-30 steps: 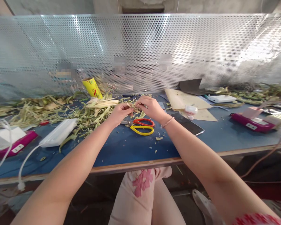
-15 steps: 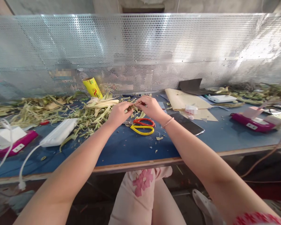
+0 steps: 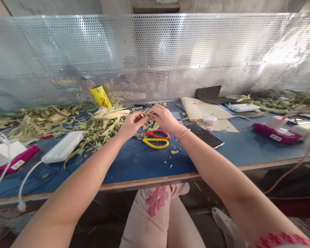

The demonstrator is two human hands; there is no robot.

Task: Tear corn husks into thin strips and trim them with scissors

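My left hand (image 3: 134, 123) and my right hand (image 3: 162, 115) meet over the table, fingertips pinched close together. Whatever lies between them is too small and too covered by the fingers to name. Just below the hands lie scissors (image 3: 156, 143) with one red and one yellow handle loop, their blades partly behind my left hand. Left of my left hand is a heap of pale green husk-like plant strips (image 3: 110, 119). A dark phone or tablet (image 3: 205, 135) rests beside my right wrist.
A yellow tube (image 3: 100, 96) leans at the back before a perforated metal screen (image 3: 155, 44). White power bank (image 3: 64, 146) and magenta power strip (image 3: 17, 160) with cables lie left; another magenta strip (image 3: 276, 134) lies right. Brown paper (image 3: 203, 108) lies back right. The blue table (image 3: 144, 168) has a wooden front edge.
Both hands stay together in nearly the same spot, with small finger shifts. The whole view has slid slightly, and a little more of the scissor blades shows.
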